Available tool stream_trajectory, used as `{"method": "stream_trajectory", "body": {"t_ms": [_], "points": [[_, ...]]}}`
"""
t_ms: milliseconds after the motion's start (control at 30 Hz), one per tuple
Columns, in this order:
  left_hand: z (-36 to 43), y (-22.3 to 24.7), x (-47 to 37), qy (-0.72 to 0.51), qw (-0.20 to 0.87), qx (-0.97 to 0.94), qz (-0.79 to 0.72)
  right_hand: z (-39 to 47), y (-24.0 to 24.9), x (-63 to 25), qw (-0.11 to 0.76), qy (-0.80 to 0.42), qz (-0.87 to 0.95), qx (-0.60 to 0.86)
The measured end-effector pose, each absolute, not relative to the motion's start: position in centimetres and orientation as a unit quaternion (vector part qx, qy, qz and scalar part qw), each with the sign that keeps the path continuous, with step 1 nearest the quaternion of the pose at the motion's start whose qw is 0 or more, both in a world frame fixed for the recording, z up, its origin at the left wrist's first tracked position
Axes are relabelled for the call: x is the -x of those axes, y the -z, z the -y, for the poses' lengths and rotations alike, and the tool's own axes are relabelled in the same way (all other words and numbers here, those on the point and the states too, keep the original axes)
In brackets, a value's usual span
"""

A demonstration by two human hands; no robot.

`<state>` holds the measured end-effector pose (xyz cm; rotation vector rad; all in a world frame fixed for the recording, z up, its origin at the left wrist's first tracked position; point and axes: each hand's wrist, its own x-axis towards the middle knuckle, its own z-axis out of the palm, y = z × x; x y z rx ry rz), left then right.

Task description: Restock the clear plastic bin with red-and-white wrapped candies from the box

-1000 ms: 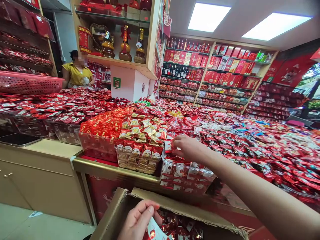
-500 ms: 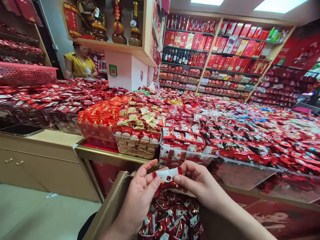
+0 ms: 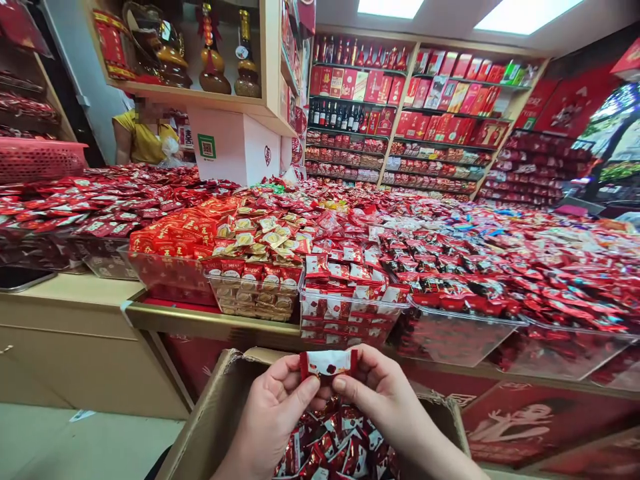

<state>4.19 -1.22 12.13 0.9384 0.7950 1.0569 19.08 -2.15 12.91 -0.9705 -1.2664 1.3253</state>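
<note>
A red-and-white wrapped candy [image 3: 329,362] is stretched level between both hands. My left hand [image 3: 280,397] pinches its left end between thumb and fingers. At the other end, my right hand [image 3: 380,387] grips it the same way. Below the hands, an open cardboard box [image 3: 200,417] holds many loose candies [image 3: 333,443] in like red-and-white wrappers. Just beyond, a clear bin [image 3: 350,313] on the counter is filled with neat rows of similar packets.
Bins of gold-and-red packets [image 3: 260,267], red-orange packets [image 3: 173,237] and dark red packets [image 3: 450,267] line the counter. A pink basket [image 3: 40,160] stands at the left. Behind the counter is a person in a yellow top [image 3: 143,137]. Stocked shelves [image 3: 395,120] cover the back wall.
My left fingers, spread before, have closed on the candy's left end. The candy is now level, its white side facing me. The view has shifted right, showing more of the box.
</note>
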Motion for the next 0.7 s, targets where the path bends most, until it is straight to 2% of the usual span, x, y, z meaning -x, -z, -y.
{"method": "stream_trajectory", "body": {"t_ms": [700], "points": [[1.2, -13.4, -4.2, -0.419, 0.745, -0.388, -0.345, 1.2, -13.8, -20.3, 0.496, -0.564, 0.493, 0.44]]}}
